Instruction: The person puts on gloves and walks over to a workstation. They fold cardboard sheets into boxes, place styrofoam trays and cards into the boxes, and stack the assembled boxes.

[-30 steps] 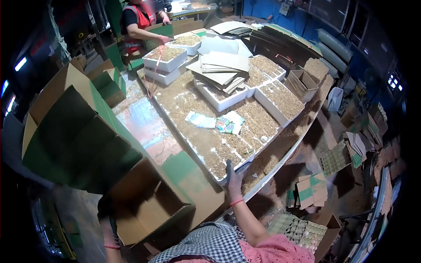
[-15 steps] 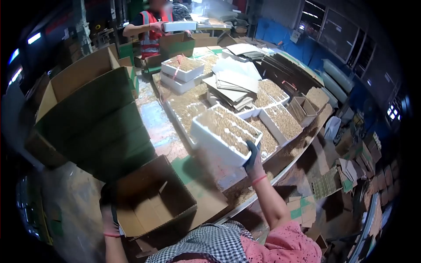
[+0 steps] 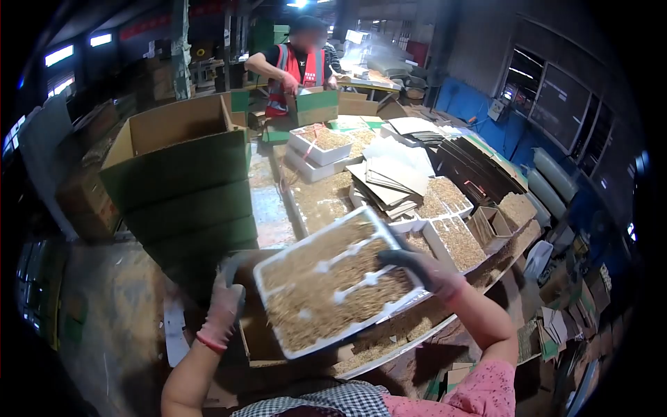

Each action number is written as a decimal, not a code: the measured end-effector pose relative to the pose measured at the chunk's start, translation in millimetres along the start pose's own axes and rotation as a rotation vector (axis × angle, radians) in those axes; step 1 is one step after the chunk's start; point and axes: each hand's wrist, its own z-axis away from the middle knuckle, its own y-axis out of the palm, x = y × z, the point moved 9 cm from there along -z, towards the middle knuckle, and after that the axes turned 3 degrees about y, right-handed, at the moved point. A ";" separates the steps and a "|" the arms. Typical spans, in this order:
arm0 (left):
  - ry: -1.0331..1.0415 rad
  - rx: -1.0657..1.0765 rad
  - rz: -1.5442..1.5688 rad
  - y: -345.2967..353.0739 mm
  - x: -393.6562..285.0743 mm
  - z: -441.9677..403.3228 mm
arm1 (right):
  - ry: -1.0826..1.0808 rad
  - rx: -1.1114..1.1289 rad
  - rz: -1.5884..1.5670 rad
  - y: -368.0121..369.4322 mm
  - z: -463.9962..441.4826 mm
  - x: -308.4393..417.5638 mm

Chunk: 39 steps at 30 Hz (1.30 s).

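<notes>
A white foam tray (image 3: 333,281), filled with wood shavings and crossed by white foam dividers, hangs tilted over an open cardboard box (image 3: 260,340). My right hand (image 3: 417,267), in a dark-palmed glove, is closed on the tray's right edge. Gloved too, my left hand (image 3: 228,295) is closed at the box's left rim, just beside the tray's left side. The tray covers most of the box's opening, so the inside barely shows.
Tall green-sided cartons (image 3: 187,174) stand stacked at the left. More shavings-filled trays (image 3: 455,243) and flat sheets (image 3: 392,181) cover the worktable. Across it, a co-worker in a red vest (image 3: 302,69) handles a green-and-brown box (image 3: 316,105).
My right hand has brought the tray left and over the cardboard box, its filled face turned toward me. The co-worker's white tray has gone down at the green-and-brown box. The view has shifted.
</notes>
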 end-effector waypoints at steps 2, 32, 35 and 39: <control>0.088 -0.003 -0.084 11.9 -5.9 3.4 | -0.040 0.152 0.108 19.4 -19.0 -14.8; 0.670 0.094 -0.931 104.1 -122.8 -62.1 | -0.976 -0.266 1.200 -102.8 -165.9 28.7; 0.700 0.389 -1.485 170.5 -144.2 -102.4 | -1.220 0.140 0.915 -45.4 -88.6 34.8; 0.639 0.530 -1.577 162.1 -150.3 -53.8 | -0.484 -0.286 0.544 -166.0 -131.0 -63.5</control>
